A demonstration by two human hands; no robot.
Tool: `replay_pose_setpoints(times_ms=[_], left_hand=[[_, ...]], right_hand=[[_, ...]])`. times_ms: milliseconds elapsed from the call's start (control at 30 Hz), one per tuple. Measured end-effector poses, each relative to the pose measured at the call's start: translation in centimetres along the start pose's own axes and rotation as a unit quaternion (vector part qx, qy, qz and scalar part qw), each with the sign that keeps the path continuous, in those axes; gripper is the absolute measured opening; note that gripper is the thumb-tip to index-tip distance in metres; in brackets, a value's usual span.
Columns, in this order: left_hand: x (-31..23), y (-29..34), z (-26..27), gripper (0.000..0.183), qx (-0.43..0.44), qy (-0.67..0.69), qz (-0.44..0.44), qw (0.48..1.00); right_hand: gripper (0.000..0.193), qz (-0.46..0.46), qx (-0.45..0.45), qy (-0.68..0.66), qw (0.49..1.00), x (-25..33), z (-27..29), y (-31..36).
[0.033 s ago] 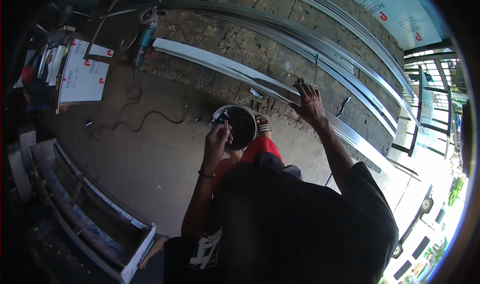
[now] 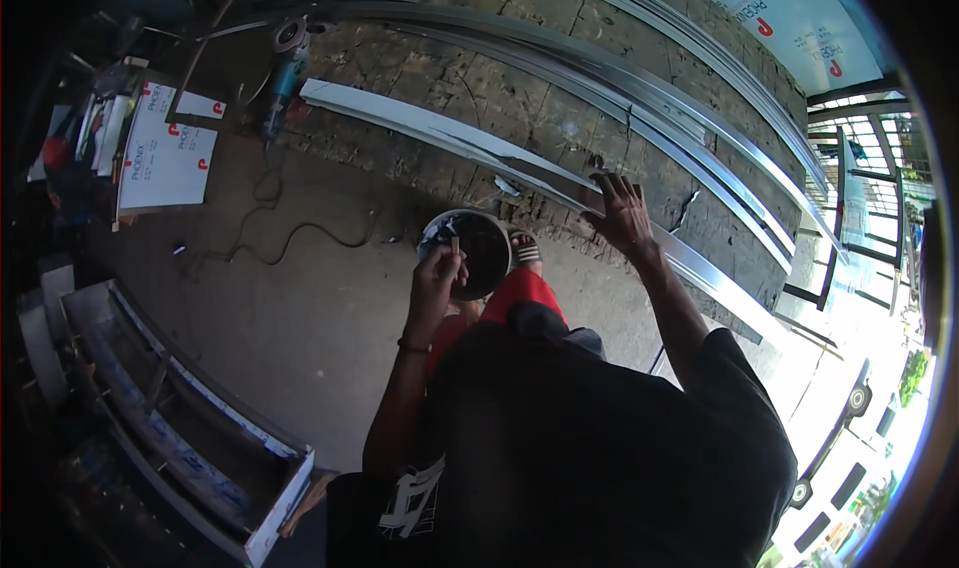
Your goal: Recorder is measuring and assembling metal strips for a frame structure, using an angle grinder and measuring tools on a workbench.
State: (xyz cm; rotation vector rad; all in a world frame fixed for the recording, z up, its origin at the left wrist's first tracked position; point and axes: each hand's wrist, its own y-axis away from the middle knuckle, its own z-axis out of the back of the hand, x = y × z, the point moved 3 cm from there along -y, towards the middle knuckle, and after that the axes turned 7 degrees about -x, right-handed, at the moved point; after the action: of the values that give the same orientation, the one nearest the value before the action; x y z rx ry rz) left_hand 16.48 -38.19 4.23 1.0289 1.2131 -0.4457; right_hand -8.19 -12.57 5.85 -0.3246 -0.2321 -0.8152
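A long metal profile [image 2: 420,123] lies along the near edge of the wooden workbench [image 2: 400,53]. White covers its left part and bare shiny metal shows at its right. My right hand [image 2: 626,220] rests on it with the fingers spread, gripping nothing that I can see. Lower and to the left, my left hand [image 2: 435,278] is closed in a pinch over a round bucket [image 2: 483,258]. From its fingers sticks a short, light brown stick-like piece [image 2: 456,245], too small to name exactly. Pale scraps [image 2: 440,230] show inside the bucket.
An angle grinder [image 2: 285,83] lies at the bench's left end, its cord [image 2: 300,228] trailing over the floor. Several metal profiles [image 2: 679,133] cross the bench farther back. A long divided metal frame [image 2: 170,408] stands at lower left. My sandalled foot [image 2: 525,248] is beside the bucket.
My right hand stays on the profile, its fingers slightly shifted. The profile's left end sits a touch farther left. My left hand stays over the bucket.
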Motion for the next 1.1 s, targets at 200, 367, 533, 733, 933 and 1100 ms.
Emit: replay_pose_setpoints(times_ms=[200,367,533,733,933,1100], left_hand=[[0.2,-2.5,-6.1,0.022,0.055,-0.034,0.015,0.998],[-1.1,-3.5,-10.3,0.022,0.08,-0.065,0.028,0.994],[-2.3,-4.3,-12.8,0.023,0.078,-0.054,0.023,0.995],[-2.9,-4.6,-13.9,0.022,0.06,-0.049,0.037,0.996],[-3.7,-4.1,-15.2,0.021,0.049,-0.106,0.047,0.992],[-5.7,-5.6,-18.4,0.02,0.047,-0.235,-0.112,0.965]], right_hand=[[0.06,-0.022,0.057,-0.026,0.998,-5.6,-0.9,4.0],[0.053,-0.016,0.071,-0.07,0.995,-7.1,0.2,2.6],[0.047,-0.039,0.127,-0.156,0.979,-8.6,0.5,1.5],[0.035,-0.041,0.034,-0.173,0.983,-10.1,-0.3,1.0],[0.035,-0.014,0.084,-0.188,0.978,-10.1,0.0,0.6],[0.034,-0.026,0.079,-0.233,0.969,-9.7,0.5,-0.7]])
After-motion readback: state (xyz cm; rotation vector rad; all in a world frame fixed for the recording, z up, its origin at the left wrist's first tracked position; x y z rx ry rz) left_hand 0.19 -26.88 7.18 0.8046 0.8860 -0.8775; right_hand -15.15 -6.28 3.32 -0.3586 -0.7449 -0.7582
